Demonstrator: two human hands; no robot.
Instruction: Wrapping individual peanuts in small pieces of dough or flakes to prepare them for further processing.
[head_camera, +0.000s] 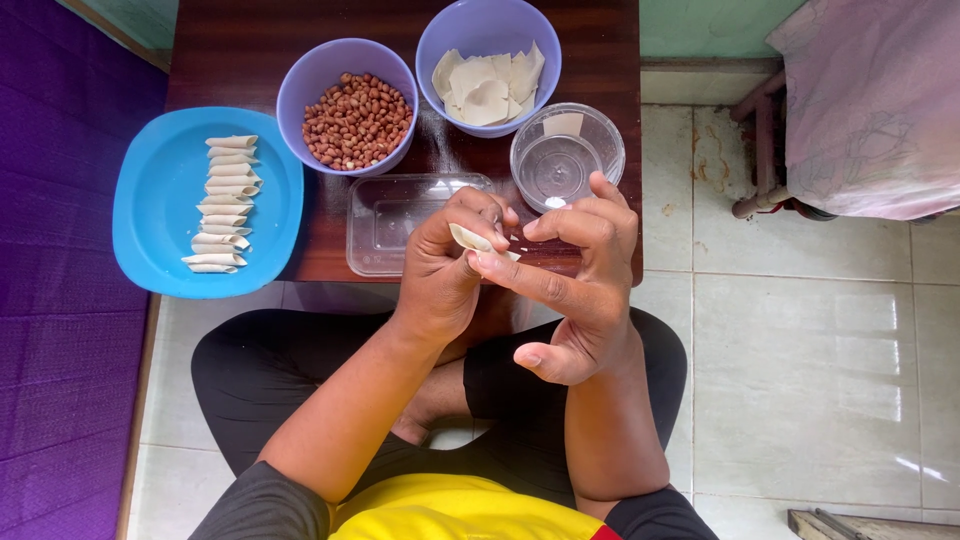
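The left hand (440, 265) pinches a small pale dough wrapper (470, 239), while the right hand (575, 285) closes fingertips on its far edge. Rolling it snugly, edges aligned, should give a neat tube. Just beyond the fingers lie a clear plastic tray (385, 225) and a clear water cup (566, 158), easily knocked.

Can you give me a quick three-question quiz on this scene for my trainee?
1. True or false: both hands, left hand and right hand, pinch the small dough wrapper.
2. What fills the left purple bowl? A) peanuts B) rice C) water
3. Where do the rolled wrappers lie?

Key: 1 true. 2 A, peanuts. 3 In a row on the blue plate, left of the table.
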